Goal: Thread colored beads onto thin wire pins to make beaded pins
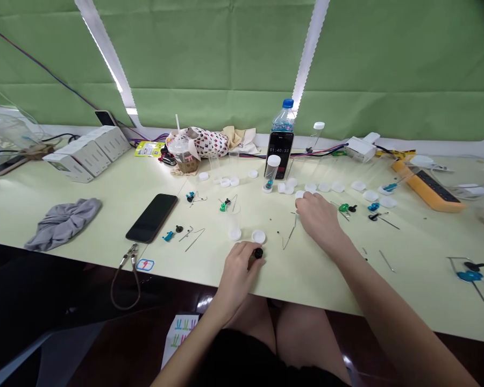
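Near the table's front edge, my left hand (pixel 237 269) pinches a small black round part (pixel 258 253) between thumb and fingers. Just beyond it are a white cap (pixel 258 236) and a clear tube (pixel 234 223) standing on a white base. My right hand (pixel 317 219) reaches farther out, fingers bent together and pointing down beside a row of white caps (pixel 324 187). Whatever its fingertips hold, if anything, is hidden. Bent metal wires (pixel 290 234) lie between my hands. To the right of my right hand are a green part (pixel 343 207) and a black part (pixel 352 208).
A phone showing a timer (pixel 280 148) leans on a water bottle (pixel 283 119), behind a capped tube (pixel 270 172). Left lie a dark phone (pixel 152 217) and grey scrunchie (pixel 64 221). An orange power strip (pixel 431 188) and teal part (pixel 470 276) are at right.
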Available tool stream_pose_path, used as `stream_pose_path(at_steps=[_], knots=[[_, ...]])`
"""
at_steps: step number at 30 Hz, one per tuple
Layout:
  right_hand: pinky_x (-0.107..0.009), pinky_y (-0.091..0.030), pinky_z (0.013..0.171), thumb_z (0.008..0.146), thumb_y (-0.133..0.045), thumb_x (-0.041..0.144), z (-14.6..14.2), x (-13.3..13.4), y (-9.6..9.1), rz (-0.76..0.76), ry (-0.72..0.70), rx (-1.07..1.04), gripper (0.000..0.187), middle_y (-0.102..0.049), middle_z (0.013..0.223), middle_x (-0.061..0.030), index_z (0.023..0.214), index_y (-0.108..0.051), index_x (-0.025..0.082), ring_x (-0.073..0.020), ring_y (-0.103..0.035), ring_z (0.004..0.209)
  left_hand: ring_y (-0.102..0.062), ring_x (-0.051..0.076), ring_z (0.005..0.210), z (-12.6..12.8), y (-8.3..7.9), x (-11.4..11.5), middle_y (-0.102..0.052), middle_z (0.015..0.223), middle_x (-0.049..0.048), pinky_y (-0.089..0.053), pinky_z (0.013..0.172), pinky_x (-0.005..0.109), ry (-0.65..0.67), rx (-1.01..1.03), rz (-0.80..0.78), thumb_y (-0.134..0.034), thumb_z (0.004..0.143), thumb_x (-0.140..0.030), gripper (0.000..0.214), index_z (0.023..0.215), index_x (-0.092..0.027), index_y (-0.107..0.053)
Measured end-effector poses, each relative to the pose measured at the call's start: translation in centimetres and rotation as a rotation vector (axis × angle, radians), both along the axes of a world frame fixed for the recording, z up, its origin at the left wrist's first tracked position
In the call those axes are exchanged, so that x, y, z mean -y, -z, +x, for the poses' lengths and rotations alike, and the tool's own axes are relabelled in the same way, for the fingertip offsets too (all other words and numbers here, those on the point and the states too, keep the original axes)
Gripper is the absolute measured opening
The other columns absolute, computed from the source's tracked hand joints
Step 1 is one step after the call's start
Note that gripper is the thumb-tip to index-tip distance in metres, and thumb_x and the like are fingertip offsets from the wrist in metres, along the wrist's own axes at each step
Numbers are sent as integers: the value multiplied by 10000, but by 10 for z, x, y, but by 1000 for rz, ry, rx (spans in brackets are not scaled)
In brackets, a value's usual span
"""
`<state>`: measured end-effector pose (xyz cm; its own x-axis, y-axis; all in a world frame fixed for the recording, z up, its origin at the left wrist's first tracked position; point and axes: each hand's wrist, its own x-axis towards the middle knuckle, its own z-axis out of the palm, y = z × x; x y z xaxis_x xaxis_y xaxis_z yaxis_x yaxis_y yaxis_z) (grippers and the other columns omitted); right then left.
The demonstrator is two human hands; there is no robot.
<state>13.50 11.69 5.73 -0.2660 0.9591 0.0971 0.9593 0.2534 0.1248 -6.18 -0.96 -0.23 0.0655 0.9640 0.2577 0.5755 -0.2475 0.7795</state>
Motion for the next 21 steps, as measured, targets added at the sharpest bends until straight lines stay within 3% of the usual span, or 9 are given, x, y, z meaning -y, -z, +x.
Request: stream_pose_path(at_steps=[4,9,13,16,21], knots=[[-290,-361,589,793,-562,-29,-9,-21,10,-38,-47,12,164,-646,862,-177,770,-661,99,-272,-601,882,-609,236,999,0,-2,0,-660,1043,49,-507,862,390,12,-13,19,-609,862,-130,228,1065,-235,-616],[-301,-368,584,767,-521,-72,-7,-28,22,-38,-102,-43,228,-646,843,-185,705,-631,117,-257,-619,815,-603,233,968,-1,-3,1,-660,1011,41,-498,843,381,11,-28,42,-609,861,-126,222,1054,-236,-612],[-293,-357,567,805,-485,-13,3,-26,14,-44,-135,-175,227,-630,726,-114,676,-568,154,-200,-614,658,-601,226,968,0,-4,1,-659,1020,36,-498,835,364,10,-29,46,-605,861,-119,221,1048,-238,-607],[-262,-376,547,860,-453,75,5,-21,3,-48,-143,-305,167,-627,680,-29,773,-547,182,-142,-602,549,-588,224,983,0,-4,1,-655,1027,35,-496,844,358,11,-46,34,-592,869,-110,217,1047,-235,-599],[-266,-431,597,864,-489,136,-13,-13,-1,26,-201,-640,91,-645,690,16,871,-550,202,-139,-634,566,-574,234,1014,2,-4,1,-649,1055,46,-490,877,376,20,-66,39,-578,883,-109,217,1062,-231,-585]])
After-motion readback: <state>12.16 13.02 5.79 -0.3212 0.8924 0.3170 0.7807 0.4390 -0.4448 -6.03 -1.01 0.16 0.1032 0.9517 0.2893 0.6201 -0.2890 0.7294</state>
